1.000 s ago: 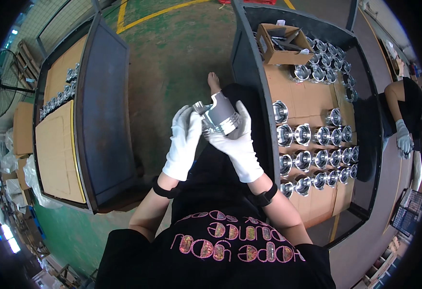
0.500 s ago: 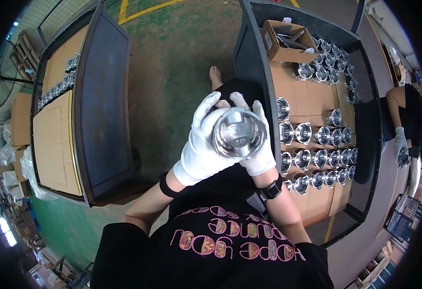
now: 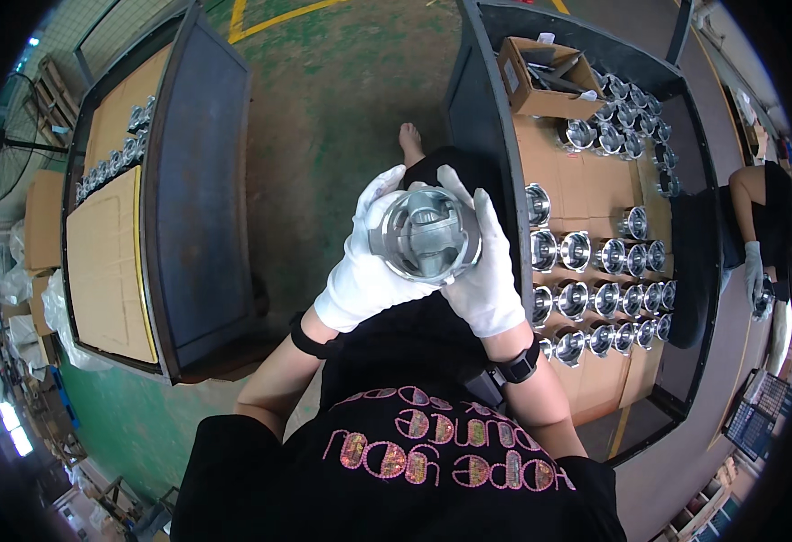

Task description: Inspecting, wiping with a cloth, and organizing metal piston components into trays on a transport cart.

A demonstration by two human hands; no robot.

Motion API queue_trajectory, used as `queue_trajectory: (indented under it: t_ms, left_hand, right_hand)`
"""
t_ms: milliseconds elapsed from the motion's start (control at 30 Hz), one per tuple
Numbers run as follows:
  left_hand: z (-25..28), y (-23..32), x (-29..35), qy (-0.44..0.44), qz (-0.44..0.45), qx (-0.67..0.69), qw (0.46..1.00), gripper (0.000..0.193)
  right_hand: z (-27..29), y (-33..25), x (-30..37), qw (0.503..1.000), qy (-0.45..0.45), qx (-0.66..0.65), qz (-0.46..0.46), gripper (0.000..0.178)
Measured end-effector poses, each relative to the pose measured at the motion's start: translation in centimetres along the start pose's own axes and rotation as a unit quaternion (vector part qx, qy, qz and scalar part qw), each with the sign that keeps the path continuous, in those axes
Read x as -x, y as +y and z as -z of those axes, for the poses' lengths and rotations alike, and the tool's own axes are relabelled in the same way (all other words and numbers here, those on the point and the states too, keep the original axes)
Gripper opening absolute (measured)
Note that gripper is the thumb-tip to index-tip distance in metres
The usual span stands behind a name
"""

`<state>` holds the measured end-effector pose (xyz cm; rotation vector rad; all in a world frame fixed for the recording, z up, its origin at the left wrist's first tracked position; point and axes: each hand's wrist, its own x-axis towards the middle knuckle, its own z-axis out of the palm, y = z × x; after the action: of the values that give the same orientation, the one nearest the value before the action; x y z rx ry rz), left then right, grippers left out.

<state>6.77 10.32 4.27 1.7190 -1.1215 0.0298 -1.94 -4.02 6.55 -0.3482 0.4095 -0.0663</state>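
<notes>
Cupping one piston (image 3: 427, 237) between the bins (image 3: 479, 104), left hand (image 3: 364, 275) and right hand (image 3: 489, 275) close their grip around its sides — hollow end up, probably so its inside shows.

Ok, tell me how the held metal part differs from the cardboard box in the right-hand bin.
The metal part is shiny silver; the cardboard box is dull brown. The part is rounded, the box rectangular. The part is held between the left hand and right hand; the box rests in the bin with dark pieces inside. Both are hollow.
</notes>
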Motion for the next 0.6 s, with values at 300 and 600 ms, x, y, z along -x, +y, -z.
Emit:
queue_trajectory:
  t_ms: [300,600]
  left_hand:
    - [0.1,0.9,-0.7,0.037,-0.015,0.023,0.999,0.091]
    - [-0.8,2.4,-3.2,-0.044,-0.012,-0.022,0.999,0.085]
  right_hand:
    - [1.9,-0.9,-0.9,0.979,-0.001,0.182,0.093,0.059]
    - [-1.6,-6.7,5.3,0.466,-0.102,0.776,0.414,0.022]
